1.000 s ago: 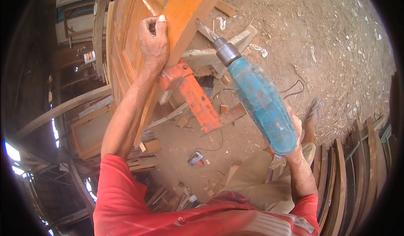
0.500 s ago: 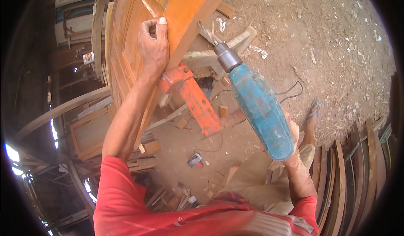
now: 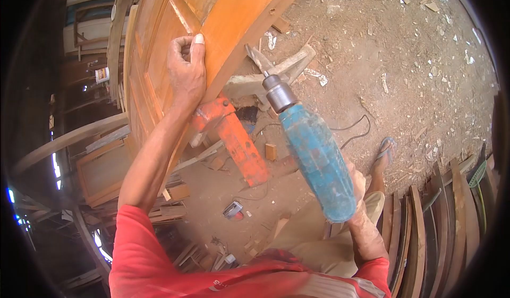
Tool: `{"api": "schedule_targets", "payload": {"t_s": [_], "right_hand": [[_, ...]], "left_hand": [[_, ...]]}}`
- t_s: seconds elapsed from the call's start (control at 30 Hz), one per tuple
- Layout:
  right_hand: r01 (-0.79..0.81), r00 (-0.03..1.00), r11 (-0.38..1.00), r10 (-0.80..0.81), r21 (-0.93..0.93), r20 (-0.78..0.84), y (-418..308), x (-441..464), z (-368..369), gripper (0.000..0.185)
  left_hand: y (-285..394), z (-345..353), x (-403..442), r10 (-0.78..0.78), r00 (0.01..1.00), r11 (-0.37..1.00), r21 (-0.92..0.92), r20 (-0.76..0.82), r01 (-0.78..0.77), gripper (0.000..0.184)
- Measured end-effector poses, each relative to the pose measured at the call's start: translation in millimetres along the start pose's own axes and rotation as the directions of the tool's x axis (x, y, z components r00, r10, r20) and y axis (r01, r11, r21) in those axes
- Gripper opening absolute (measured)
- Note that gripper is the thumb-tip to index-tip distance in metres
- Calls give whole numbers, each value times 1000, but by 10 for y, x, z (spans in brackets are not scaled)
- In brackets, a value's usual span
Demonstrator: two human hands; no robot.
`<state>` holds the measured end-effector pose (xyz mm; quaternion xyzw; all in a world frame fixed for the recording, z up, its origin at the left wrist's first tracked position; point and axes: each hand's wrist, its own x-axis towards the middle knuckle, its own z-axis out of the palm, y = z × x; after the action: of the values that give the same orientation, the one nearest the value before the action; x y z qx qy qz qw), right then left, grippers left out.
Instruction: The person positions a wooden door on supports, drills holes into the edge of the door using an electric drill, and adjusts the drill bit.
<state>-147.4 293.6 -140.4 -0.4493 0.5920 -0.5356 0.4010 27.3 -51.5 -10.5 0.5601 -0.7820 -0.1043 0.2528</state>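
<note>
My right hand (image 3: 357,184) is wrapped round the rear handle of a worn blue power drill (image 3: 317,157), its fingers mostly hidden behind the body. The drill's metal chuck (image 3: 280,93) holds a long bit (image 3: 256,60), whose tip meets the side edge of an orange-brown wooden door (image 3: 228,37). Whether the tip has entered the wood I cannot tell. On the door's face rests my left hand (image 3: 186,67), fingers curled and thumb laid along the frame. What those fingers grip, if anything, is hidden. A round hole (image 3: 273,11) shows farther up the same edge.
An orange-red metal piece (image 3: 241,144) stands below the door, beside a rough wooden support (image 3: 287,67). A power cable (image 3: 356,130) trails over the dirt floor. Curved wooden boards (image 3: 419,234) lean at the right; a small tool (image 3: 232,210) lies near my legs.
The whole view has shifted, so everything sits lower and slightly left. Both hands keep their places, with the drill bit still at the door's edge.
</note>
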Motion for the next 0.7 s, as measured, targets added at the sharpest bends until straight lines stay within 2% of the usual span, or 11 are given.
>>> {"api": "schedule_targets", "payload": {"t_s": [0.1,0.13,0.2,0.3,0.5,0.6,0.67,0.7], "right_hand": [[60,993,988,-45,142,-108,25,36,72,68],[106,992,994,-107,-15,-74,13,88,30,69],[150,988,976,-154,-156,-16,-13,57,27,69],[102,994,987,-104,-122,-13,41,50,50,69],[117,992,993,-118,-25,-44,-100,74,22,69],[130,989,991,-132,-23,-71,-89,31,54,68],[81,995,997,-80,10,-66,-92,23,38,68],[65,996,998,-63,18,-63,-87,22,18,68]], "left_hand": [[10,39,-3,-3,1000,1000,-20,14,3,38],[31,29,2,0,1000,1000,2,18,0,38],[60,-36,-56,-11,1000,999,38,26,10,38],[96,-24,-39,-17,1000,998,63,22,16,38],[-44,-6,5,11,999,999,39,32,-12,36],[-30,-26,-1,-28,998,1000,-5,55,29,34],[5,-5,11,11,998,999,-32,58,-9,33],[68,24,93,175,985,984,45,5,-175,33]]}}
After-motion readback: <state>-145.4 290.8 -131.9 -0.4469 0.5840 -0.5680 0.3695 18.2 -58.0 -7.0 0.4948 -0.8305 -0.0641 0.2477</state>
